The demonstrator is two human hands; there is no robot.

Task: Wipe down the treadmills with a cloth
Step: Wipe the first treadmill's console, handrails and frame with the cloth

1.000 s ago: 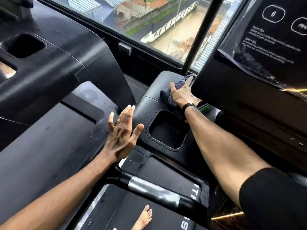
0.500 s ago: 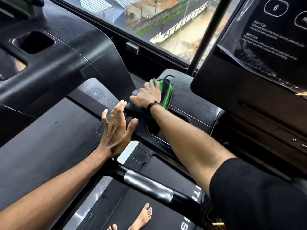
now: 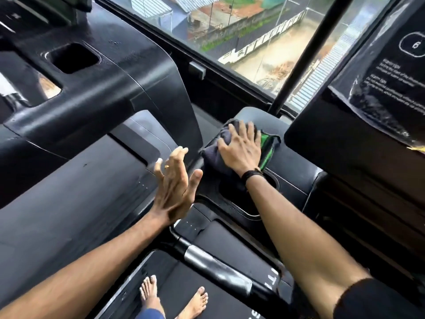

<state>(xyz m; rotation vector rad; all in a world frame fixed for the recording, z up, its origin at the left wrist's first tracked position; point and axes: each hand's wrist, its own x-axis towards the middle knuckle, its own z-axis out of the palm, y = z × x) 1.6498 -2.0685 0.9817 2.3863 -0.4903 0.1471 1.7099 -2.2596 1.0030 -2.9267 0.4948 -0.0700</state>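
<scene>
Meanwhile, your right hand presses flat, fingers straight, on the cloth just beyond the treadmill's cup recess; left hand hovers open. Cloth could slide into that recess.

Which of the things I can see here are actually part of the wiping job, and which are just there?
Part of the job:
- cloth, dark with a green edge
- right hand pressing flat on it
- treadmill console under it

Just there:
- left hand, raised with fingers spread, holding nothing
- neighbouring treadmill
- window
- printed notice
</scene>
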